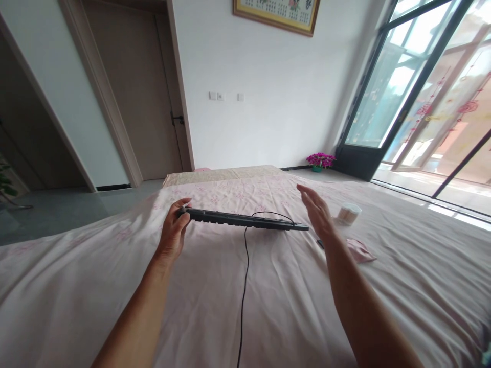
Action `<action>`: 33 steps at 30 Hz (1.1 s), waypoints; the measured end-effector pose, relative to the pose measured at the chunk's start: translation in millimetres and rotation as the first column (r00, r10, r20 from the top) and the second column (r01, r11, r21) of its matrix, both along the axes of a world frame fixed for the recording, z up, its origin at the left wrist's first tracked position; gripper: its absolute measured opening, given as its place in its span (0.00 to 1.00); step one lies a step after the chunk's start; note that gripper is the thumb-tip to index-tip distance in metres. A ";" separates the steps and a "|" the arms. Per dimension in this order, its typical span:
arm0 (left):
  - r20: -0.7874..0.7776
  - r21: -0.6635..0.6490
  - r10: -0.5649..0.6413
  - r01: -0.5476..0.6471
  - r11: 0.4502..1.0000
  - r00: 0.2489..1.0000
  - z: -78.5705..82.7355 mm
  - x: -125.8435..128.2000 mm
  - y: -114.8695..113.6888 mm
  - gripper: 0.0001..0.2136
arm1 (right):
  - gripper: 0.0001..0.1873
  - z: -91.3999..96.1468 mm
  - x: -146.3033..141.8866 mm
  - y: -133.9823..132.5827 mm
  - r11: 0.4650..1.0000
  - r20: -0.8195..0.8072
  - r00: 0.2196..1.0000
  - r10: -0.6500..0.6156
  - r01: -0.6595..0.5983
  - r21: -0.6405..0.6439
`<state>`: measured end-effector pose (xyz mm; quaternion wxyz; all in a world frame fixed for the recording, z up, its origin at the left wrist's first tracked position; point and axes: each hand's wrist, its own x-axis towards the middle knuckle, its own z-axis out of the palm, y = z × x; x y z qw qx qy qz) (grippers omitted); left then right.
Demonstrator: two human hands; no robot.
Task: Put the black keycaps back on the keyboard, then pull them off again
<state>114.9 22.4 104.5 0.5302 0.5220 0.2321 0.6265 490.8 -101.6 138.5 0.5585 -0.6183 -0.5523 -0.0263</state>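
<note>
A black wired keyboard (pixel 245 220) lies low over a bed covered with a pale pink floral sheet (pixel 268 296). My left hand (pixel 173 231) is closed on the keyboard's left end, thumb on top. My right hand (pixel 317 213) hovers just beyond the keyboard's right end, fingers stretched out and together, holding nothing. The keyboard's black cable (pixel 244 286) runs from its middle down the sheet toward me.
A small round container of cotton swabs (pixel 348 213) stands on the bed right of my right hand. A pink cloth (pixel 360 250) lies by my right forearm. A door (pixel 149 102), a flower pot (pixel 319 161) and tall glass doors (pixel 425 102) surround the bed.
</note>
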 end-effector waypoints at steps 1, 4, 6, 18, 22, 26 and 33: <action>0.000 0.018 -0.007 0.007 1.000 1.000 0.9 -0.2 -0.9 0.26 | 0.28 7.4 -14.2 -1.2 0.998 0.086 0.995 0.049 -0.046 -0.043; -0.023 0.058 -0.008 0.009 0.998 1.000 4.1 -1.3 -4.2 0.26 | 0.30 13.4 -52.5 -1.9 0.969 0.264 0.952 0.155 -0.094 -0.228; -0.056 0.088 0.003 0.001 0.996 0.998 6.7 -2.4 -6.5 0.27 | 0.30 9.7 -68.6 -1.6 0.857 0.271 0.890 0.366 -0.209 -0.470; -0.106 0.287 0.007 0.024 0.958 0.994 13.4 -4.2 -9.8 0.24 | 0.33 34.9 -82.3 5.0 0.923 0.261 0.910 0.321 -0.240 -0.300; -0.146 0.342 -0.002 0.053 0.938 0.989 13.8 -6.1 -9.7 0.24 | 0.34 26.4 -100.1 12.3 0.807 0.248 0.824 0.509 -0.358 -0.470; -0.186 0.357 0.016 0.053 0.933 0.983 14.1 -7.9 -10.8 0.23 | 0.31 25.5 -108.3 15.1 0.559 0.070 0.697 0.714 -0.507 -0.656; -0.204 0.366 0.006 0.070 0.928 0.979 18.6 -8.3 -15.2 0.24 | 0.33 38.5 -108.7 15.0 0.889 0.202 0.885 0.419 -0.355 -0.289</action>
